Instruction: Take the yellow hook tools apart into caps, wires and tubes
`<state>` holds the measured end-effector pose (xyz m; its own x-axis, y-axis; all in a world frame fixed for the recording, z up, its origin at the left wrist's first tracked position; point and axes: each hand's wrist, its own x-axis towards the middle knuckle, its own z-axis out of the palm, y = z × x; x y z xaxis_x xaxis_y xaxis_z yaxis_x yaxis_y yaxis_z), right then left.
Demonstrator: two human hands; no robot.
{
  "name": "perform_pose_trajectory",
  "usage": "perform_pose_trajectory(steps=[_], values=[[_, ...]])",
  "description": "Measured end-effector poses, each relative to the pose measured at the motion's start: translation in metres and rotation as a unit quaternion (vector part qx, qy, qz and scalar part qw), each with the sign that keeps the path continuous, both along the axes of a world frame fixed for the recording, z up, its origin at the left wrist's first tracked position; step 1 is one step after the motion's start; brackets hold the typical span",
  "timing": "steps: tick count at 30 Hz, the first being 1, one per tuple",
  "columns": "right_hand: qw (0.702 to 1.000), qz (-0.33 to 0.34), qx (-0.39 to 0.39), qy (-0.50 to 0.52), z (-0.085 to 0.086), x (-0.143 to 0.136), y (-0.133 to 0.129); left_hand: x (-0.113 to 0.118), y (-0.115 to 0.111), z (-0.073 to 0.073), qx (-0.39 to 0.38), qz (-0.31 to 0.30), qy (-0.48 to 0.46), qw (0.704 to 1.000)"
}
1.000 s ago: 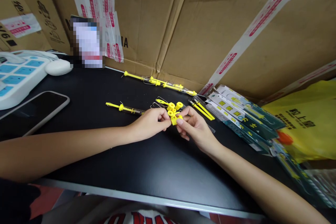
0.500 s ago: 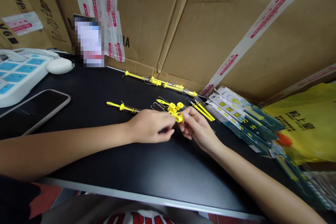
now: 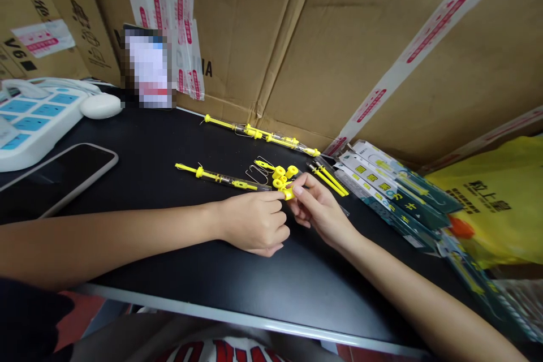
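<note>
My right hand (image 3: 318,209) pinches a small yellow plastic cap (image 3: 289,194) between thumb and fingertips. Against that cap rests the index fingertip of my left hand (image 3: 255,223), whose other fingers are curled in; whatever they may hold is hidden. Just behind lie several loose yellow caps (image 3: 279,173) and some bent wire hooks (image 3: 257,173). Left of them is a clear tube with yellow fittings, a tubular spring scale (image 3: 216,177), its right end near my left hand. To the right sit yellow rods with dark ends (image 3: 330,180).
Several spring scales (image 3: 258,133) lie in a row along the cardboard box (image 3: 339,39). Stacked packages (image 3: 394,192) and a yellow bag (image 3: 500,198) occupy the right. A phone (image 3: 59,178), a power strip (image 3: 40,119) and a white rounded device (image 3: 100,106) are on the left.
My left hand has rolled over, its knuckles now facing up and its index finger stretched to the cap. My right hand keeps its pinch, nearly in place.
</note>
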<state>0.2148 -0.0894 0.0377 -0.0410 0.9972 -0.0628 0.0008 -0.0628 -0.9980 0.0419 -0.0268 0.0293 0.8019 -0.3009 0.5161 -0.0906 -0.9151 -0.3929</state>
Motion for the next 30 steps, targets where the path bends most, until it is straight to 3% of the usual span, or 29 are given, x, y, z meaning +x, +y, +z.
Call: perform_pose_trajectory(steps=[17, 30], values=[[0.996, 0.027, -0.052, 0.068, -0.0039, -0.0039, 0.0008, 0.0018, 0.0006, -0.0041, -0.022, 0.007, 0.018, 1.000], [0.999, 0.003, -0.036, 0.036, -0.0010, -0.0011, 0.0022, 0.0006, 0.0001, -0.0047, -0.020, -0.005, -0.011, 1.000]])
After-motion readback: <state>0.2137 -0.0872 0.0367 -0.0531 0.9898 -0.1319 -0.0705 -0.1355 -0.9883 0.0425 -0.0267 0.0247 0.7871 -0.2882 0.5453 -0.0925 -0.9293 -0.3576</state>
